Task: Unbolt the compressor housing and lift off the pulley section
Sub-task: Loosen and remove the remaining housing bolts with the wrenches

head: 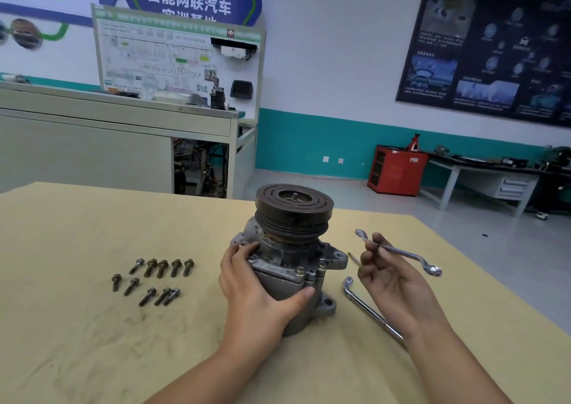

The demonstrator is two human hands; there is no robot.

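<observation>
A grey compressor [289,264] stands upright on the tan table, its dark grooved pulley [294,210] on top. Two bolts still sit in the housing flange facing me [299,270]. My left hand [256,283] grips the housing from the left, fingers on the upper rim and thumb across the front. My right hand [391,280] is raised to the right of the compressor and pinches a double-ended ring spanner [398,251] by its shaft. Several removed bolts [154,278] lie in two loose rows to the left.
An L-shaped socket wrench [367,306] lies on the table under my right hand. The table's right edge [482,283] runs diagonally close to that hand. Beyond the table stand a grey workbench [117,138], a red cabinet [397,169] and open floor.
</observation>
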